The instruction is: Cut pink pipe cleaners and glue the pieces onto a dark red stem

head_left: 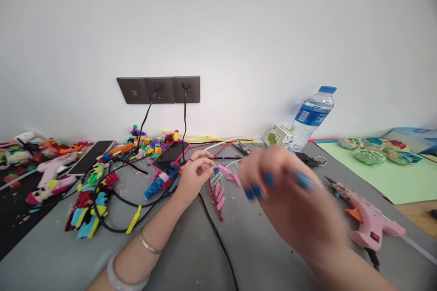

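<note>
My left hand [196, 175] is over the middle of the grey table, thumb and fingers pinched on a pink fuzzy piece [205, 168] that looks like pipe cleaner. Close to its fingertips lie several short pink pieces [221, 203] and a red tinsel pipe cleaner [214, 198]. Raised nearer the camera, my right hand [287, 204] is smeared by motion. Its fingers curl inward, and whether anything is between them cannot be made out. On the right of the table rests a pink hot glue gun [368, 223], its nozzle pointing toward the wall.
Black cables [218, 236] loop across the table from the wall sockets [159, 90]. Colourful pipe-cleaner figures [90, 200] and a phone [170, 157] lie left. A water bottle [312, 116], a small carton [278, 136] and pliers [243, 148] are behind; green paper [385, 177] holds crumpled flowers.
</note>
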Tool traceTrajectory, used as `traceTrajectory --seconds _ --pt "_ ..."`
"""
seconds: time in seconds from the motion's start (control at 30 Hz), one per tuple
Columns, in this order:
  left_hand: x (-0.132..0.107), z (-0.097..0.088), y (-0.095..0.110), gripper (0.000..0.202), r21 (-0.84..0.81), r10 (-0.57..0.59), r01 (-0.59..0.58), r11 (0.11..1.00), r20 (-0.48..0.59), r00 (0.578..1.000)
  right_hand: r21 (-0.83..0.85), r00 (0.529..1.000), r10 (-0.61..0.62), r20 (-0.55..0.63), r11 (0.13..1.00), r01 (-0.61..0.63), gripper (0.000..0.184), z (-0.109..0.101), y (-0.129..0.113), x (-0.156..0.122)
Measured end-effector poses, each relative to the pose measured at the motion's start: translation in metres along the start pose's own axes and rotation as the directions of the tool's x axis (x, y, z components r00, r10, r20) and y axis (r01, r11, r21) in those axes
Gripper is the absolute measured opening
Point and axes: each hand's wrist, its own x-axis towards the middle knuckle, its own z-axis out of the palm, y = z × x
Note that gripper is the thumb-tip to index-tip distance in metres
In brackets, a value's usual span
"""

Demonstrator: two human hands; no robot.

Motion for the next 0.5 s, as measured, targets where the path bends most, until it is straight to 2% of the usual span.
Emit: traceTrajectory --seconds 0.07,0.1,0.13,0.2,0.3,0.4,0.5 --pt "0.000 0.000 0.000 0.013 -0.009 -0.015 0.015 1.000 0.001 1.000 -0.005 0.980 -0.040 -0.197 0.999 0.040 0.035 -0.003 0.024 0.025" --pt "0.000 0.000 0.000 0.013 -0.018 -0.014 0.014 1.000 -0.003 1.000 -0.069 0.968 -0.033 -0.249 0.997 0.016 0.035 -0.007 0.039 0.033" --pt "0.000 0.000 0.000 0.013 -0.028 -0.011 0.011 1.000 -0.008 1.000 -0.114 0.970 0.016 -0.241 0.993 -0.044 0.035 -0.011 0.054 0.037" --pt "0.000 0.000 0.001 0.012 -0.046 -0.003 0.002 0.999 -0.019 1.000 -0.106 0.975 0.153 -0.163 0.980 -0.171 0.036 -0.018 0.081 0.039" --pt "-0.001 0.000 0.003 0.011 -0.050 -0.010 0.008 0.999 -0.042 0.999 0.035 0.937 0.349 0.010 0.937 -0.349 0.040 -0.019 0.105 0.033" --pt "0.000 -0.001 0.004 0.010 -0.040 -0.010 0.008 0.999 -0.065 0.998 0.164 0.909 0.392 0.142 0.896 -0.412 0.040 -0.012 0.112 0.029" --pt "0.001 -0.002 0.003 0.008 -0.007 0.025 -0.026 1.000 -0.071 0.997 0.233 0.909 0.372 0.189 0.882 -0.410 0.035 -0.007 0.114 0.029"
